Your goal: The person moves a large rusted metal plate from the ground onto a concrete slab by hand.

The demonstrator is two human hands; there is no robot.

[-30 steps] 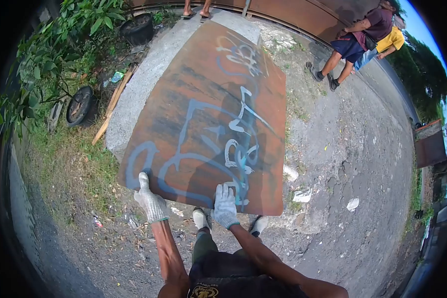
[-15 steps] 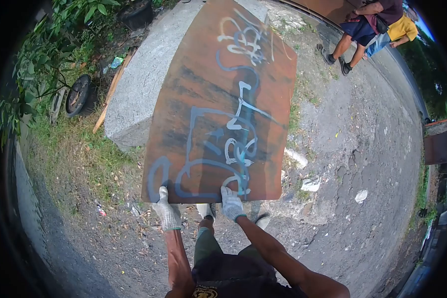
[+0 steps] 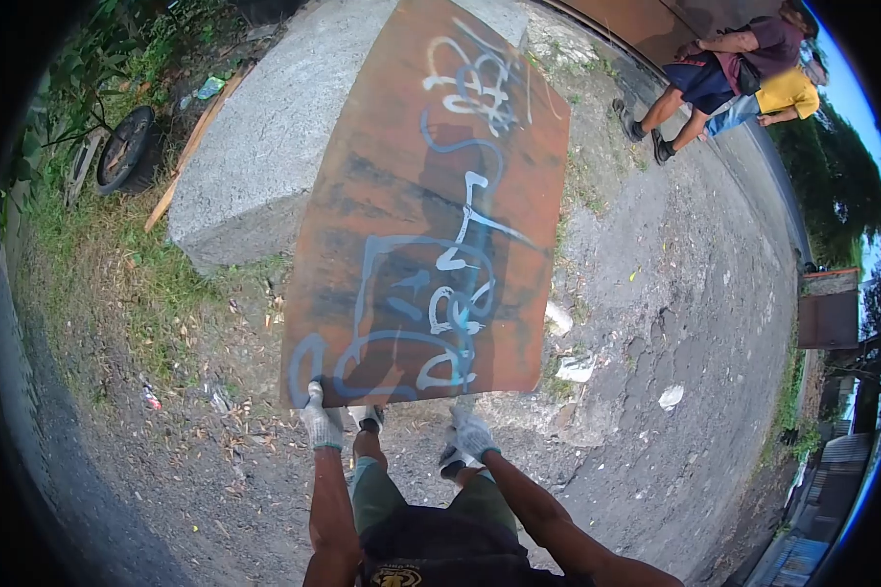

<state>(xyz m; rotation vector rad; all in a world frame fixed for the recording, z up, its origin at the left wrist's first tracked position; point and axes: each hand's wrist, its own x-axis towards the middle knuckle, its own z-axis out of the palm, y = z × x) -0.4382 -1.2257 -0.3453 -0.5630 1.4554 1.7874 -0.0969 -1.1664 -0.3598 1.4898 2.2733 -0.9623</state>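
A large rusty metal sheet (image 3: 401,284), spray-painted with white and blue lettering, slants away from me, its far part leaning over a concrete block (image 3: 255,137). My left hand (image 3: 321,419), in a pale knitted glove, is closed on the near left corner, thumb on top of the sheet. My right hand (image 3: 473,434), gloved the same way, is just below the near edge, apart from the sheet; its fingers look loosely extended and slightly blurred. The sheet's underside is hidden.
Two people (image 3: 724,83) are at the upper right beside a large brown metal surface (image 3: 626,29). An old tire (image 3: 125,150) and a wooden plank (image 3: 196,147) lie left of the block. White debris (image 3: 576,368) dots the rough ground.
My right hand has come off the sheet's near edge and sits just below it. My left hand keeps its hold. The view has shifted, and my feet have moved.
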